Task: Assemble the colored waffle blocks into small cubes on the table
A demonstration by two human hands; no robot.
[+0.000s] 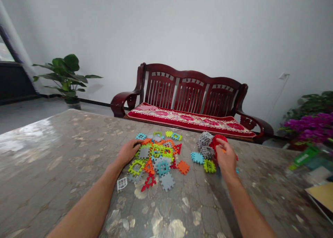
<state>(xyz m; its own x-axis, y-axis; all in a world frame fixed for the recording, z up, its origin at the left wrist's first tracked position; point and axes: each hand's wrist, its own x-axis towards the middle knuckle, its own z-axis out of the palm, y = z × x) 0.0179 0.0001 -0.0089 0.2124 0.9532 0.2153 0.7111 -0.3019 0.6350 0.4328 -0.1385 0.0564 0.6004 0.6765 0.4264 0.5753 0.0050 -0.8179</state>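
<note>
A loose heap of flat interlocking toy building tiles (156,155) in green, orange, grey, blue and red lies on the table. At its left edge is my left hand (128,152), thumb and forefinger apart, with the fingertips touching the outer tiles. My right hand (225,157) is over a cluster of red bristly pieces (218,141), its fingers bent; a bit of orange shows by them, and what they grip is partly hidden. Beside it sit grey bristly wheels (205,140), a blue tile (197,158) and a green frame tile (209,166).
A white grid piece (122,184) lies near my left forearm on the patterned stone-look table (182,210). A wooden bench (182,89) stands beyond. To the right are purple flowers (312,125), a green package (304,157) and a yellowish box (322,196).
</note>
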